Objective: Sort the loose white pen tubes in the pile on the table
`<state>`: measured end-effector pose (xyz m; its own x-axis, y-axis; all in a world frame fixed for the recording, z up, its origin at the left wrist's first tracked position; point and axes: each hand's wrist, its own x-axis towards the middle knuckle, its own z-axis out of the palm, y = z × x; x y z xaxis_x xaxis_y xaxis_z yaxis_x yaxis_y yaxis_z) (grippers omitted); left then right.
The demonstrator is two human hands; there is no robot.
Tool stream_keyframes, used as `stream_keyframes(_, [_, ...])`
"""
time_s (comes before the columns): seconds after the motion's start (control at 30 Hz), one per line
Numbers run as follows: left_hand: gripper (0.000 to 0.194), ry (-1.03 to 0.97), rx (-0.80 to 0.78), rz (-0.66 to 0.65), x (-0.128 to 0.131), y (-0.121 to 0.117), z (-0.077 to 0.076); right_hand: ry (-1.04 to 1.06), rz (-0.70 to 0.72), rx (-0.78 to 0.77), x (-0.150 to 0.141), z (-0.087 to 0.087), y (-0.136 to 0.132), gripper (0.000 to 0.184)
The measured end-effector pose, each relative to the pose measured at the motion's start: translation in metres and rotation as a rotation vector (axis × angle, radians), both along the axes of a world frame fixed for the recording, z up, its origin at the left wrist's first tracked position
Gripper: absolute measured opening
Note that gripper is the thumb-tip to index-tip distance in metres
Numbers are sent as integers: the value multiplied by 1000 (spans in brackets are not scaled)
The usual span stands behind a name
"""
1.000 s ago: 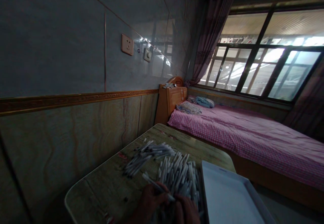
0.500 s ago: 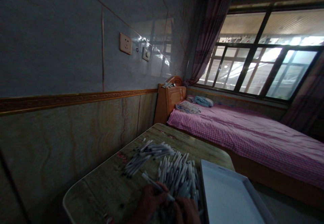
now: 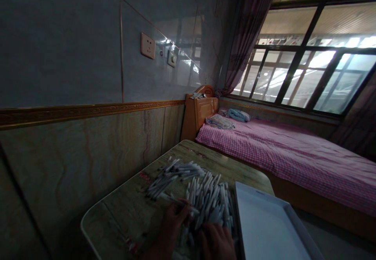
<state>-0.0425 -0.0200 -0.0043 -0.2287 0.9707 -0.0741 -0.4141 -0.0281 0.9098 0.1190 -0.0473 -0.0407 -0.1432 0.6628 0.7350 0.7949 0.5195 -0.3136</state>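
Many pens [image 3: 205, 201] lie on a table [image 3: 123, 213] beside a pink-checked bed [image 3: 288, 154].

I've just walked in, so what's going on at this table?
A person's left hand touches one slim white pen at the edge of a heap of similar pens on a wood-patterned table. The right hand rests at the heap's near side. A smaller bunch of pens lies farther along the table, and a shallow white tray sits beside the heap.
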Motion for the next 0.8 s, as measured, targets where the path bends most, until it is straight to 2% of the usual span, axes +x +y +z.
stream_keyframes(0.17, [39, 59, 27, -22, 2, -4, 4, -98, -93, -105, -6, 12, -10, 24])
stream_keyframes(0.4, [32, 97, 19, -54, 3, -6, 7, 31, -140, -204, -6, 16, -15, 30])
stream_keyframes(0.53, [30, 153, 30, -100, 4, -7, 6, 112, -120, -206, -3, 17, -16, 35])
stream_keyframes(0.8, [22, 164, 81, -207, 6, -11, 3, 45, -88, -182, -6, 27, -20, 41])
